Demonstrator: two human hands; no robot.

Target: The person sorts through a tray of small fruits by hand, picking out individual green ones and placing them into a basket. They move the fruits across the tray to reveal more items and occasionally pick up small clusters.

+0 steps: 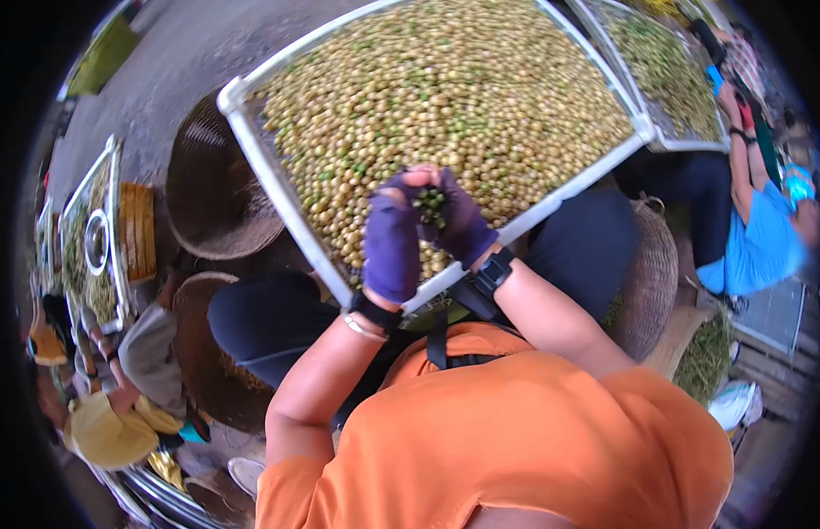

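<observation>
**Gloved hands working a small green cluster over a full tray of fruit**

A small cluster of green fruit (430, 204) is sitting between the two hands, held above the near edge of the big sorting tray (278, 189). The left hand (390, 242), in a purple fingerless glove, is curling its fingers in against the cluster from one side; the right hand (458, 219), gloved the same way, is closing on it from the other, thumb and fingertips pinching at its top. Both hands are gripping the same bunch, touching each other around it.

Under them, the tray is lying tilted across the person's dark-clad knees, packed with round yellow-green fruit (445, 97) right up to its white rim. A second tray (661, 66) is lying just beyond the far corner, and another person in a blue shirt (758, 247) is sitting beside it. Woven baskets (214, 189) are standing on the ground to the left, near a seated person in a yellow cap (106, 432).

The likely trouble, as I judge it: the cluster is small and half hidden by fingers, so a loosened pinch could be dropping pieces into the loose fruit below, where they would be hard to find. The tray is also resting on knees, and a shift of the legs could be sending fruit rolling over the near rim.
</observation>
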